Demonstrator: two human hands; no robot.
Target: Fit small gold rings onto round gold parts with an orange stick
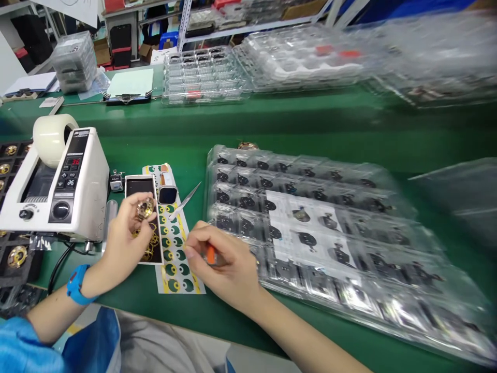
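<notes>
- Two hands work at the near edge of the green bench [163,132], on either side of a sticker sheet [175,243] printed with green and yellow round labels, which serves as the landmark here.
- Left hand [126,233] pinches a small gold, gear-like round part [145,208] at its fingertips, raised just left of the sheet and over a dark tray [135,187] holding more gold pieces.
- Right hand [223,264] is curled around a thin orange-handled tool [210,254], fingertips touching the sheet's right edge; its working tip is hidden.
- Sheet's long axis runs away from the person, tilted slightly left; the right hand is nearer to it.
- Beyond the sheet's far end lie a smartwatch [167,192] and metal tweezers [185,201], pointing up-right.
- Left of the sheet stands a white tape dispenser [58,181]; right of it a clear blister tray [310,228] of dark parts crowds the right hand.
</notes>
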